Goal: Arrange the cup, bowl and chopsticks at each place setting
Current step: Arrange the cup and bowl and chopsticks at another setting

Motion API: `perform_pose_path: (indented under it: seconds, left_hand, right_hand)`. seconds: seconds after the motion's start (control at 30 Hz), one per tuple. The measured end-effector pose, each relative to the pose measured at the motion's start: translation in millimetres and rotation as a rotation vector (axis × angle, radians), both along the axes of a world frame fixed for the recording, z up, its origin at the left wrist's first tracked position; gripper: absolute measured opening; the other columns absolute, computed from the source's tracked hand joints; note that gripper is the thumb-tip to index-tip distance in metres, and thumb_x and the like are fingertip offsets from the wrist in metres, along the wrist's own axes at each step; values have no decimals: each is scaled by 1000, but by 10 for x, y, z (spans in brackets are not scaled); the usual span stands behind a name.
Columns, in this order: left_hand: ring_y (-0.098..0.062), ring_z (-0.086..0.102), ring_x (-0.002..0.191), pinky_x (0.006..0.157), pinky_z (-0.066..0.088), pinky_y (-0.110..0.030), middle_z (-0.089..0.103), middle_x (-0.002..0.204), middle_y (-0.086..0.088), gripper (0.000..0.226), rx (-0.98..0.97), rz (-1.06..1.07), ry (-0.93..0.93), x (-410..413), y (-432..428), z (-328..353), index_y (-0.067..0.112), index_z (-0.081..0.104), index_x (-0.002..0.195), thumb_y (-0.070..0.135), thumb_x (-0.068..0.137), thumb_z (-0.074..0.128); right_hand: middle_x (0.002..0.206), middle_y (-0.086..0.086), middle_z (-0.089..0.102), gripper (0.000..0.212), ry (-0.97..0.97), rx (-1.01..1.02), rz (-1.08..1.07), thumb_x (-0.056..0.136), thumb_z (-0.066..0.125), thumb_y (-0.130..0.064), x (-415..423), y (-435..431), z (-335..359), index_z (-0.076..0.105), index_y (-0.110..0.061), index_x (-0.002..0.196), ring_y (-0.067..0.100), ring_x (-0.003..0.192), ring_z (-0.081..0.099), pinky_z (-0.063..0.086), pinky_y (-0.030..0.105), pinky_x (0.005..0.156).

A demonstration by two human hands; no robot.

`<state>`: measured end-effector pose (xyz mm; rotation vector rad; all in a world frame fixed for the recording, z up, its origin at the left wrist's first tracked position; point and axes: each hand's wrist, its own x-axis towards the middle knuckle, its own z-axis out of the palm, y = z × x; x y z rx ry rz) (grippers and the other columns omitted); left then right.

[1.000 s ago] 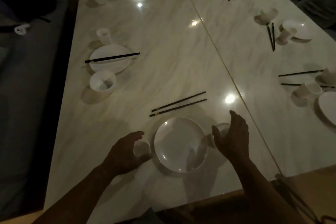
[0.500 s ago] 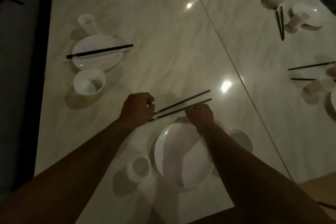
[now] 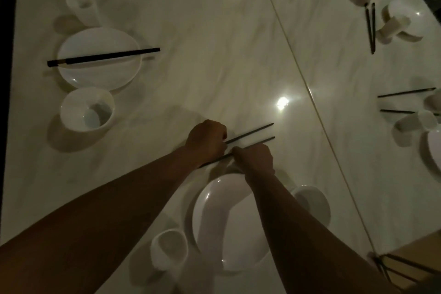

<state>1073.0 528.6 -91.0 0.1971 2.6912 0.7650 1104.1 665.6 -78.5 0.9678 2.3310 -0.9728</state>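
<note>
Two black chopsticks (image 3: 253, 135) lie side by side on the marble table, just beyond a white plate (image 3: 214, 217). My left hand (image 3: 206, 142) is closed on the near end of the far chopstick. My right hand (image 3: 254, 159) pinches the near chopstick around its middle. A small white cup (image 3: 168, 249) stands left of the plate. A white bowl (image 3: 315, 203) sits to the plate's right, partly hidden by my right forearm.
At the far left is another setting: a plate (image 3: 97, 74) with chopsticks (image 3: 102, 57) across it, a bowl (image 3: 87, 108) and a cup (image 3: 83, 8). More cups, plates and chopsticks (image 3: 371, 26) stand along the right side. A seam (image 3: 310, 93) divides the table.
Both hands left the cup and bowl beside the plate, reached forward to the two chopsticks and closed on them. The view moved closer to the table.
</note>
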Motion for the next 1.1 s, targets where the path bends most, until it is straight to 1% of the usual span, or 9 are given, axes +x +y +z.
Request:
perform_pose_path:
  seconds: [0.07, 0.2, 0.3, 0.43, 0.63, 0.73, 0.9, 1.03, 1.1]
  left_hand:
    - [-32, 66, 91, 78, 55, -37, 70, 100, -11, 22, -4, -24, 9, -7, -12, -15, 13, 73, 99, 25, 81, 68]
    - [-30, 67, 86, 70, 51, -29, 72, 96, -12, 21, 10, -6, 8, -45, -153, -1, 10, 75, 99, 20, 82, 67]
    - [-29, 68, 87, 76, 56, -35, 73, 96, -11, 22, 50, 117, 37, -46, -355, 64, 12, 75, 99, 21, 80, 68]
    - [-26, 68, 89, 81, 57, -36, 74, 94, -8, 18, 100, 358, 73, 93, -615, 179, 13, 74, 96, 22, 81, 71]
    - [-17, 68, 79, 78, 50, -24, 72, 84, -2, 24, 203, 603, 136, 501, -735, 415, 13, 70, 104, 17, 81, 74]
    - [-14, 69, 75, 79, 60, -34, 70, 79, 4, 31, 292, 735, 55, 778, -591, 534, 17, 68, 111, 18, 81, 74]
    - [-17, 70, 75, 76, 61, -42, 71, 79, 3, 27, 372, 852, -2, 1321, -192, 629, 19, 69, 103, 13, 78, 75]
    - [-13, 69, 74, 75, 61, -40, 69, 79, 6, 28, 363, 891, -29, 1722, 158, 624, 16, 69, 104, 12, 77, 76]
    - [-10, 68, 72, 72, 62, -37, 68, 77, 8, 28, 340, 896, -54, 1882, 290, 607, 14, 68, 105, 12, 78, 76]
  right_hand:
    - [72, 3, 66, 25, 10, -44, -51, 67, 73, -37, -3, -15, -13, 64, -16, 76, 21, 72, 66, 55, 46, 86]
    - [68, 2, 67, 18, -3, -131, -118, 77, 72, -25, -89, 40, 31, 71, -7, 80, 10, 55, 63, 51, 19, 58]
    - [65, 4, 68, 17, 44, -234, -227, 81, 66, -21, -184, 71, 123, 67, -9, 70, 19, 62, 68, 53, 27, 62]
    - [93, 14, 71, 16, 184, -495, -295, 93, 61, -19, -289, 83, 247, 62, -6, 102, 26, 80, 73, 59, 33, 65]
    - [94, 14, 67, 18, 330, -618, -122, 100, 52, -18, -369, 210, 590, 53, -7, 113, 28, 80, 75, 57, 34, 61]
    - [92, 18, 66, 17, 243, -582, 50, 97, 56, -11, -217, 301, 622, 56, -6, 113, 30, 76, 74, 60, 38, 64]
    - [90, 20, 71, 30, 84, -486, 370, 85, 70, 0, 306, 477, 480, 60, -4, 113, 31, 76, 74, 62, 47, 70]
    - [93, 5, 71, 26, 36, -388, 517, 85, 73, -11, 719, 615, 286, 65, -11, 109, 16, 74, 73, 63, 34, 68]
    - [90, 1, 71, 16, 46, -370, 548, 85, 73, -13, 892, 678, 197, 66, -18, 99, 15, 73, 72, 63, 36, 70]
